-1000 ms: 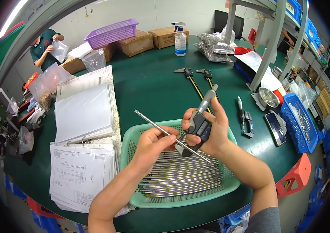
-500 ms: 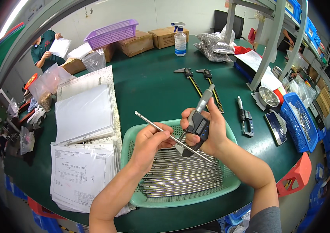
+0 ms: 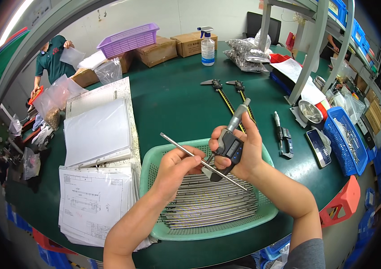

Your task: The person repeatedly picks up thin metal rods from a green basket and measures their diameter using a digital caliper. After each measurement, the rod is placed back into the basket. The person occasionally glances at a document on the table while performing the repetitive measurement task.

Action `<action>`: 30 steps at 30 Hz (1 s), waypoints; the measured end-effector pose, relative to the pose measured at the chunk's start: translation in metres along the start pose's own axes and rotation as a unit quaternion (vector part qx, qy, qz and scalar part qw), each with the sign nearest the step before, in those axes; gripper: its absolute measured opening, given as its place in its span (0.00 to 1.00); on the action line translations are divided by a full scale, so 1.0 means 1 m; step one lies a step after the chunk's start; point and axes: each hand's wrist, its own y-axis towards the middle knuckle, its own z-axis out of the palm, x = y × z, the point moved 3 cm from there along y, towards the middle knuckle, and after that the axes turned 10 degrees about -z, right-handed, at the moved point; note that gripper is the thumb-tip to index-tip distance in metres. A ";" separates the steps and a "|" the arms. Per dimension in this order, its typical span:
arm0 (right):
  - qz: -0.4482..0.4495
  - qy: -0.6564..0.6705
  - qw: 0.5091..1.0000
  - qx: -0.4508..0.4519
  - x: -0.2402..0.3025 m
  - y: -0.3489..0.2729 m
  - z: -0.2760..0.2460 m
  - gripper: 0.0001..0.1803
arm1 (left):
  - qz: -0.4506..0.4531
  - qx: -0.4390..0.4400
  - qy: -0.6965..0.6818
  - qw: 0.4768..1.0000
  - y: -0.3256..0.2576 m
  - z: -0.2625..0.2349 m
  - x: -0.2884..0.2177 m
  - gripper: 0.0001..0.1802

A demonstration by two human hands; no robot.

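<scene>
With the left hand (image 3: pixel 174 168), pinching a slim steel rod (image 3: pixel 207 164) between thumb and fingers, above the green basket (image 3: pixel 213 235) at the near edge of the table (image 3: pixel 172 107). Slanting the rod, pointing its upper end toward the table's far left corner and its lower end toward the near right corner. With the right hand (image 3: pixel 249 154), grasping a digital micrometer (image 3: pixel 230 148) by its body, extending the thumb toward the thimble and aiming the thimble toward the far edge. Crossing rod and micrometer between the hands; not showing clearly any contact between measuring faces and rod.

Compared with one second ago, feeding the rod slightly lengthwise through the left fingers, shortening the upper-left portion and lowering the opposite end. Keeping the micrometer in nearly the same position. Judging from this shift, probably presenting a different section of the rod to the micrometer, not yet finishing with this piece.

Storing many similar rods (image 3: pixel 213 208) side by side in the basket. Leaving two digital calipers (image 3: pixel 226 99) resting between the basket and the far edge, a second micrometer (image 3: pixel 283 134) nearer the right edge, and drawing sheets (image 3: pixel 94 201) toward the near left corner.
</scene>
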 end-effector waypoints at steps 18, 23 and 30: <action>-0.235 -0.197 0.946 -0.109 0.026 0.009 -0.017 0.37 | 0.214 -0.132 0.156 0.955 -0.002 0.001 -0.004 0.04; -0.417 -0.223 0.864 -0.171 0.069 -0.006 -0.029 0.20 | 0.260 -0.037 0.336 0.905 -0.015 0.025 -0.010 0.04; -0.188 -0.514 0.808 -0.218 0.112 -0.075 -0.108 0.09 | 0.340 0.019 0.331 0.880 -0.021 0.023 0.000 0.07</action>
